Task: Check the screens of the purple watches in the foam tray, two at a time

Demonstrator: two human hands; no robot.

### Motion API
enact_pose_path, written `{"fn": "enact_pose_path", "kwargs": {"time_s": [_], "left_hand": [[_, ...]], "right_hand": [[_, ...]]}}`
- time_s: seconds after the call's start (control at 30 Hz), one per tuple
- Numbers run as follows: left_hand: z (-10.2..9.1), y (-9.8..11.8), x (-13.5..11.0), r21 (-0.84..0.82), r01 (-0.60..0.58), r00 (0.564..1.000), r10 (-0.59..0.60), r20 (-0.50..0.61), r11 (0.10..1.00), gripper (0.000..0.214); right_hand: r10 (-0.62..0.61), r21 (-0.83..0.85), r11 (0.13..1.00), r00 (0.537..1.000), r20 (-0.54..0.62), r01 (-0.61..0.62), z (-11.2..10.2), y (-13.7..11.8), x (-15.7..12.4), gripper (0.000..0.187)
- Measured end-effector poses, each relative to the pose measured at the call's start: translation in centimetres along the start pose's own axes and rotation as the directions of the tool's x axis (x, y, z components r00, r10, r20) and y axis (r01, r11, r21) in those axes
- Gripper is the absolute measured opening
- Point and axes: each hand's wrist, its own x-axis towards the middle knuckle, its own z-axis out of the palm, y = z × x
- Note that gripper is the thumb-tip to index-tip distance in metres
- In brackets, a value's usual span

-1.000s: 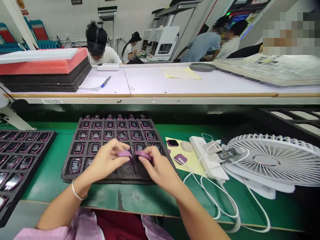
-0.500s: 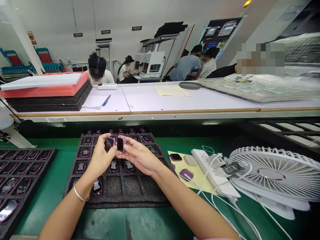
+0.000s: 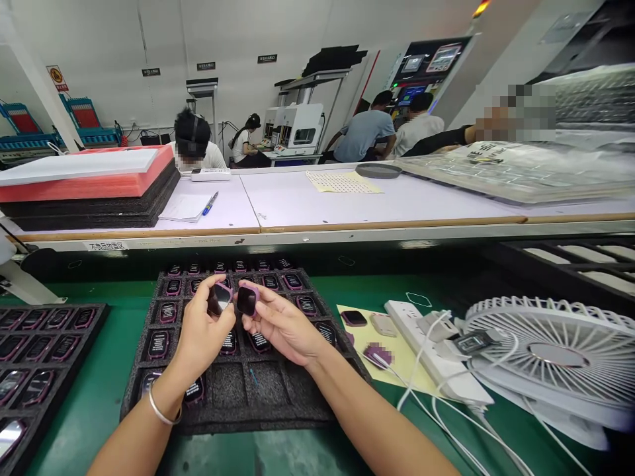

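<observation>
My left hand (image 3: 201,327) pinches a small purple watch body (image 3: 219,298) with its dark screen turned toward me. My right hand (image 3: 280,324) grips a second purple watch body (image 3: 247,299) right beside it, the two nearly touching. Both hands hover above a black foam tray (image 3: 262,390) on the green bench. The tray's pockets hold several more purple watch bodies, and the pockets of its front rows are partly bare.
A second black foam tray (image 3: 30,360) of watch bodies lies at the left. At the right are a yellow sheet (image 3: 397,354) with loose pieces, a white power strip (image 3: 436,360) with cables and a white fan (image 3: 550,354). People sit behind a raised shelf (image 3: 317,228).
Both hands lifted the two watch bodies from the tray's front pockets and turned them screens up, holding them side by side higher over the tray. The view has tilted up.
</observation>
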Motion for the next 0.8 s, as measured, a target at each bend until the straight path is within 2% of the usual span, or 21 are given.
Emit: {"fn": "enact_pose_path", "kwargs": {"time_s": [0.17,0.6,0.8], "left_hand": [[0.27,0.1,-0.08,0.007,0.027,0.999,-0.027,-0.028,1.0,0.037],[0.52,0.35,-0.34,0.056,-0.016,0.998,0.019,-0.053,0.998,0.035],[0.69,0.03,-0.36,-0.002,0.007,0.999,-0.007,-0.047,1.0,0.038]], "right_hand": [[-0.003,0.044,0.999,1.0,0.028,0.002,-0.11,0.07,-0.15,0.05],[-0.03,0.003,1.0,0.997,0.071,0.03,0.13,0.02,-0.63,0.05],[-0.021,0.044,0.999,0.998,0.061,0.018,0.35,-0.09,-0.67,0.048]]}}
